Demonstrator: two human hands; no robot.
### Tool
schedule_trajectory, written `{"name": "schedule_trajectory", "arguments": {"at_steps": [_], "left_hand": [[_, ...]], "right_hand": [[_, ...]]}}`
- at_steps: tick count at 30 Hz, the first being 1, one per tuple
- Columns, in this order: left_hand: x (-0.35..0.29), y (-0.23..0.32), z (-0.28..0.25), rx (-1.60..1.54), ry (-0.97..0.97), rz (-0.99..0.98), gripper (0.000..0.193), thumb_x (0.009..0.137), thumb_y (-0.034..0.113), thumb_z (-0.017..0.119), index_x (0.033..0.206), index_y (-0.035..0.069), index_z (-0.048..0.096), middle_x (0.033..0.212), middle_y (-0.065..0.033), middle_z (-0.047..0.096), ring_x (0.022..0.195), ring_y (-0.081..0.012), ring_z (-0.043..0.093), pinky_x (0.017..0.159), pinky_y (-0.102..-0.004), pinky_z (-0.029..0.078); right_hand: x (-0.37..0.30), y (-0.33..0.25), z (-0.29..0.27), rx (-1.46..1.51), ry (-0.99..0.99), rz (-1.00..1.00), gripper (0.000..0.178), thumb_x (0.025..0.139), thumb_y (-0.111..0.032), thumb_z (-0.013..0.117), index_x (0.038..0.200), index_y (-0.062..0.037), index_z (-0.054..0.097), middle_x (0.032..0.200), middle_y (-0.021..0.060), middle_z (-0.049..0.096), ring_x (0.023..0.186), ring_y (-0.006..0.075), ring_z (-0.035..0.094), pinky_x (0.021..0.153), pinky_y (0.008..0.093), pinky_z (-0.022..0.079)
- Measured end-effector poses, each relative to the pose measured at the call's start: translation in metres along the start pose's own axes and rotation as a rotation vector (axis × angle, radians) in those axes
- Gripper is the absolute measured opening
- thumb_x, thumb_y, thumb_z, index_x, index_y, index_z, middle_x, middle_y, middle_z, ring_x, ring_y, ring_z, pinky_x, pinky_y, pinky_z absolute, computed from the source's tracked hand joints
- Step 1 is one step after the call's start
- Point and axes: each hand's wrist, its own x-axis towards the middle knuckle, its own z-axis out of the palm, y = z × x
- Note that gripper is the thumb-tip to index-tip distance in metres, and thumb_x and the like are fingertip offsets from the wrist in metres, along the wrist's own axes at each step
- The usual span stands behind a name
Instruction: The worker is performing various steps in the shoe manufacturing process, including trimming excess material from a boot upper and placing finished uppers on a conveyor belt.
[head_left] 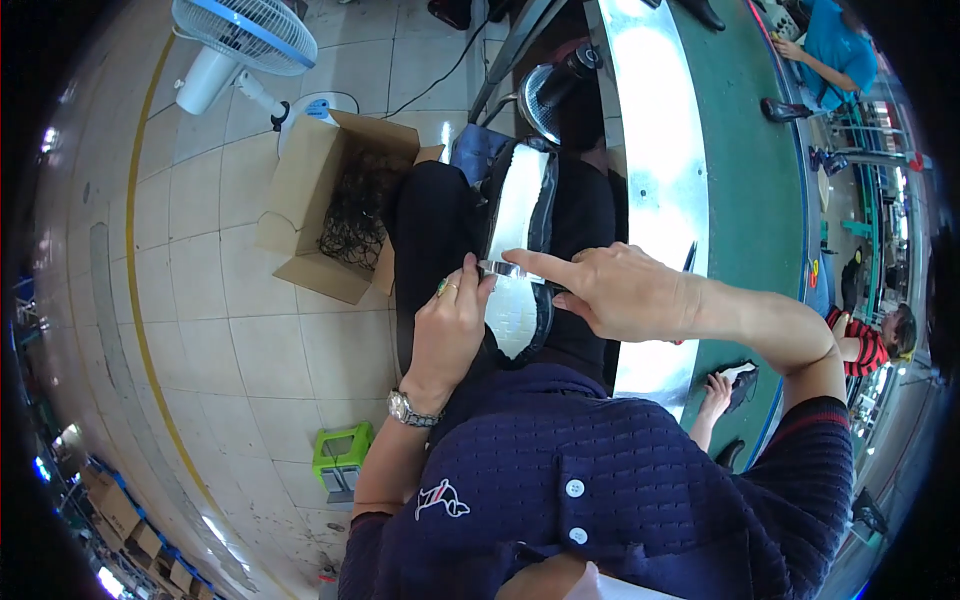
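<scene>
Bottom up across my thighs lies a black shoe upper (518, 205) with a long white underside. My left hand (448, 325) is closed against its left edge, fingers bent and the tips by the rim; a ring and a wristwatch show on it. From the right, my right hand (635, 292) grips a short, shiny metal tool (503, 268) laid crosswise over the middle of the white underside. My right index finger is stretched along the tool, its tip near the left fingers. The tool's handle is hidden in my palm, so its exact kind is unclear.
An open cardboard box (300, 215) of tangled dark strands stands left of my knees, beneath a white fan (245, 40). A shiny metal ledge (655, 130) and a green conveyor belt (740, 200) carrying shoes run along my right. A green-framed box (342, 455) sits on the floor. Other people work beyond the belt.
</scene>
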Motion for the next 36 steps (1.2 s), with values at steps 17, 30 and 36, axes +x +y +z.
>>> {"name": "schedule_trajectory", "arguments": {"at_steps": [17, 30, 36], "left_hand": [[0.046, -0.003, 0.029, -1.607, -0.390, -0.724, 0.079, 0.094, 0.038, 0.059, 0.155, 0.017, 0.015, 0.152, -0.0065, 0.033, 0.134, -0.0171, 0.037, 0.110, -0.0311, 0.030], [0.048, -0.010, 0.026, -1.474, -0.421, -0.638, 0.080, 0.095, 0.032, 0.059, 0.156, 0.015, 0.009, 0.151, -0.0077, 0.032, 0.133, -0.0171, 0.037, 0.108, -0.0301, 0.031], [0.048, -0.006, 0.022, -1.513, -0.444, -0.626, 0.083, 0.095, 0.030, 0.061, 0.156, 0.016, 0.007, 0.152, -0.0075, 0.030, 0.134, -0.0168, 0.036, 0.109, -0.0293, 0.031]], "right_hand": [[-0.004, 0.044, 0.051, 0.128, 0.353, -0.188, 0.063, 0.094, -0.020, 0.059, 0.149, -0.0242, 0.030, 0.063, 0.0134, 0.060, 0.050, 0.0288, 0.062, 0.049, 0.0407, 0.054], [0.030, 0.069, -0.034, -0.479, 0.486, -0.222, 0.065, 0.099, -0.025, 0.052, 0.153, -0.0305, 0.017, 0.061, 0.0102, 0.062, 0.049, 0.0203, 0.063, 0.046, 0.0295, 0.050], [0.039, 0.074, -0.006, -0.266, 0.532, -0.102, 0.060, 0.099, -0.028, 0.052, 0.152, -0.0243, 0.024, 0.053, 0.0070, 0.053, 0.043, 0.0209, 0.054, 0.043, 0.0338, 0.047]]}}
